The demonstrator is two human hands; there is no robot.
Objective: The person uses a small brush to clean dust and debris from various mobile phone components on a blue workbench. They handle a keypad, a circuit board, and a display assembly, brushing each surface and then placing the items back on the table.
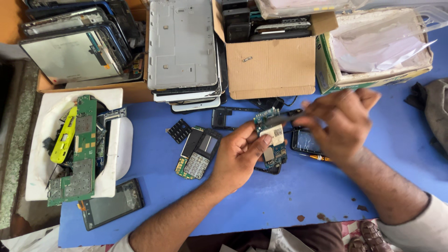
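Observation:
My left hand grips a small phone circuit board, blue-green with metal shields, holding it upright over the blue table. My right hand is blurred and holds a thin dark tool whose tip rests at the board's top edge. Just left of my left hand lie a keypad phone body and a black keypad mat. A dark phone part and an orange-handled screwdriver lie under my right hand.
A white tray with green circuit boards and a yellow part sits at the left, a dark phone below it. Stacked tablet shells and cardboard boxes with phones line the back. A box with plastic wrap stands at the back right.

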